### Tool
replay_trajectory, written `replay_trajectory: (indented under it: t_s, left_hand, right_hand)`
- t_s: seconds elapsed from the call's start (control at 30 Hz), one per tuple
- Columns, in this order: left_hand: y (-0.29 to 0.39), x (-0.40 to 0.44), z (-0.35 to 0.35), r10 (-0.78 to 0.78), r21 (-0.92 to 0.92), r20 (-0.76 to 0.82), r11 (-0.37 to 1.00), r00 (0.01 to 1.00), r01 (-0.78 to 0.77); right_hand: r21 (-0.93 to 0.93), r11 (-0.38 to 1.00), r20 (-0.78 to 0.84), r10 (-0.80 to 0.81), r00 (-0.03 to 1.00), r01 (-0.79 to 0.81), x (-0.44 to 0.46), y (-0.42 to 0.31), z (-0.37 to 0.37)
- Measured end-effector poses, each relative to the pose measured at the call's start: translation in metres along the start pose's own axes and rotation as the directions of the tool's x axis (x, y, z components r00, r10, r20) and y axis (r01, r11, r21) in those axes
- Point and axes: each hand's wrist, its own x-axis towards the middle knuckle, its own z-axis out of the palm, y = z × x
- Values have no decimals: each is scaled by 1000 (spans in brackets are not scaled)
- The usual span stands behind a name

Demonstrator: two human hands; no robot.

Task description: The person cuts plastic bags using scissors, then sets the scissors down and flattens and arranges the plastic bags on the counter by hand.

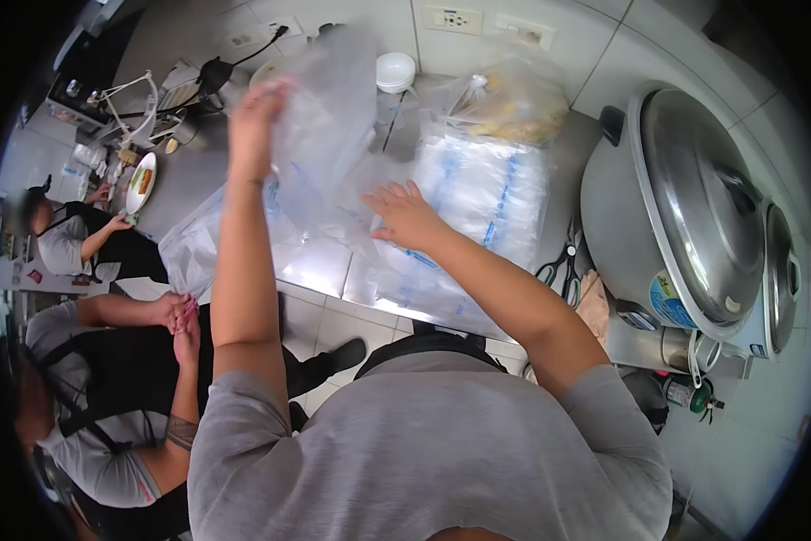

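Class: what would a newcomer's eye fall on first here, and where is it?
First, probably, the big lidded pot at the picture's right. Then, nearer the middle, the left hand, raised with a blurred clear sheet, and the right hand, spread over the left edge of the blue-printed stack.

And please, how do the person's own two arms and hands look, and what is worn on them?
Plain grey short fabric sleeves end above both elbows. The left hand and right hand wear no gloves. A small dark mark shows near the left wrist.
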Motion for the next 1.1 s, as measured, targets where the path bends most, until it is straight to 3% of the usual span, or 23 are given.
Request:
replay_trajectory:
  t_s: [0.07, 0.17, 0.2, 0.27, 0.33, 0.43, 0.5, 0.53, 0.57, 0.63, 0.67, 0.7, 0.73, 0.83, 0.93, 1.03, 1.1]
  left_hand:
    - [54, -3, -27, 176, -99, -245, 974, 953, -205]
    - [123, -33, -82, 397, 48, -300, 915, 868, -402]
    - [133, -48, -104, 417, 105, -328, 908, 848, -406]
    - [154, -90, -124, 431, 193, -285, 901, 856, -389]
    - [152, -128, -143, 414, 242, -348, 906, 841, -346]
    - [139, -167, -140, 374, 251, -317, 919, 872, -303]
    - [125, -174, -127, 383, 342, -281, 897, 880, -281]
    - [120, -174, -116, 335, 268, -281, 927, 899, -262]
    - [115, -170, -112, 378, 409, -224, 873, 898, -266]
    - [105, -167, -106, 356, 505, -146, 829, 923, -239]
    - [98, -164, -103, 337, 525, -88, 815, 937, -244]
    - [90, -157, -98, 324, 535, -29, 804, 946, -259]
    - [82, -151, -89, 305, 535, 33, 799, 952, -275]
    - [74, -128, -44, 245, 379, 299, 856, 922, -351]
    - [67, -115, 4, 223, 275, 575, 854, 787, -443]
    - [59, -114, 43, 209, 169, 750, 856, 627, -488]
    - [43, -125, 76, 192, 75, 847, 881, 497, -467]
  right_hand:
    - [-46, 997, 336, 69, 939, -57, 12, 6, 21]
    - [-145, 989, 290, 78, 954, -37, 34, -4, 5]
    - [-96, 993, 79, 81, 994, -73, 44, -5, 1]
    - [37, 992, -337, 125, 933, -120, 74, -3, -7]
    - [202, 974, -465, 191, 865, -106, 112, -6, -33]
    - [143, 987, -529, 10, 848, 77, 166, -1, -22]
    - [-66, 996, -432, -90, 897, 68, 202, 9, 21]
    - [-170, 983, -373, -130, 919, 70, 212, 6, 32]
    - [-42, 996, -388, -86, 918, 76, 219, 9, 40]
    - [218, 973, -396, 24, 918, 68, 227, -5, 20]
    - [680, 733, -225, 215, 950, -5, 217, -16, -5]
    - [946, 305, 10, 302, 953, -107, 198, -29, -45]
    - [959, -197, 254, 277, 927, -204, 177, -37, -80]
    - [992, -74, 110, 134, 985, -101, 118, -40, -146]
    - [910, 397, 8, 271, 963, -120, 60, -31, -197]
    - [790, 485, -21, 632, 775, -374, -12, -17, -225]
    - [865, 455, -199, 698, 688, -211, -54, -41, -218]
